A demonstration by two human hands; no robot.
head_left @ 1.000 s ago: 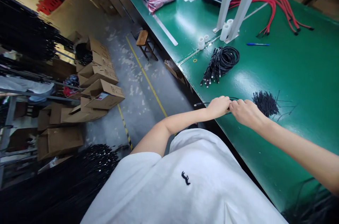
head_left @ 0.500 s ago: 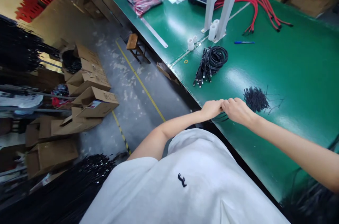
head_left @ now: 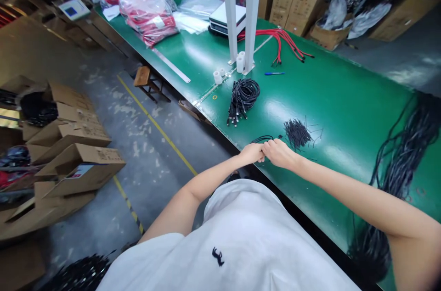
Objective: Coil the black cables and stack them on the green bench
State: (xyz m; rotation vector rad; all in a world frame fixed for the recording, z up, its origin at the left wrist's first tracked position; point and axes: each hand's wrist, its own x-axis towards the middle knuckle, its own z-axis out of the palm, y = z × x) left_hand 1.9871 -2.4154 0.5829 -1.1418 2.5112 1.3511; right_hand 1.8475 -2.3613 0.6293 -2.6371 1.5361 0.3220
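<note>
My left hand (head_left: 251, 153) and my right hand (head_left: 279, 153) meet at the near edge of the green table, fingers closed and touching. A thin black cable (head_left: 263, 138) loops out beside my left hand, which grips it. My right fingers pinch at the same spot; my hands hide what lies between them. Just beyond my right hand is a heap of short black ties (head_left: 298, 134). A coiled bundle of black cables (head_left: 245, 95) with metal plugs rests farther up the table.
Long black cables (head_left: 396, 176) lie across the table on the right. White posts (head_left: 251, 20) rise near white rolls (head_left: 240, 61), a scale (head_left: 225, 18), red cables (head_left: 284, 41) and a blue pen (head_left: 274, 73). Bagged red goods (head_left: 151, 18) sit at the far left. Cardboard boxes (head_left: 82, 169) stand on the floor.
The camera view has swung to the right, showing more of the long black cables. My hands stay together; the cable loop now shows above my left hand rather than below it.
</note>
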